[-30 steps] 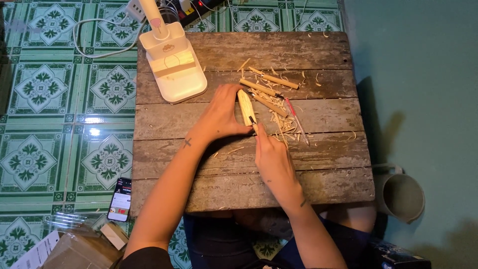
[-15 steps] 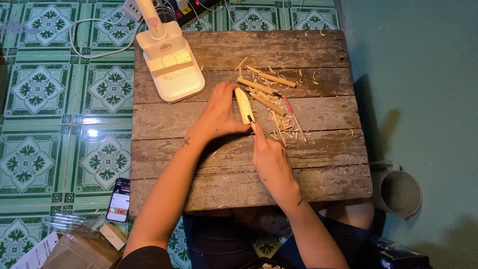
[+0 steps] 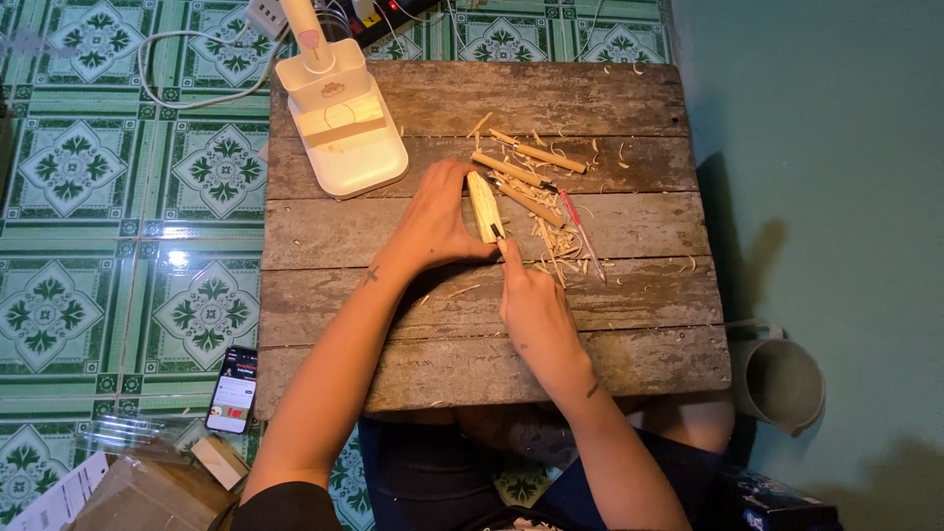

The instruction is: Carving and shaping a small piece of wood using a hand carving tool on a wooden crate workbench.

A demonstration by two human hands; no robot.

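— Gripping what, the left hand (image 3: 438, 221)?
— A pale wood piece (image 3: 485, 205), pinched at the counter's (image 3: 433, 98) centre.
— And the right hand (image 3: 531, 310)?
— At six o'clock of it, closed on a small blade touching the wood; shavings (image 3: 560, 241) at three o'clock.

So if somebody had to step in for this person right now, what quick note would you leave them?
Left hand: pins the pale, flat whittled wooden piece against the grey plank table.
Right hand: closed around a small tool whose dark tip touches the piece's near end; the tool itself is mostly hidden.
Nearby: three short pale wooden sticks, a thin red-handled tool and loose wood shavings lie just right of the piece.
Done: one face looks shaved smooth.
Left: the sticks appear uncarved.
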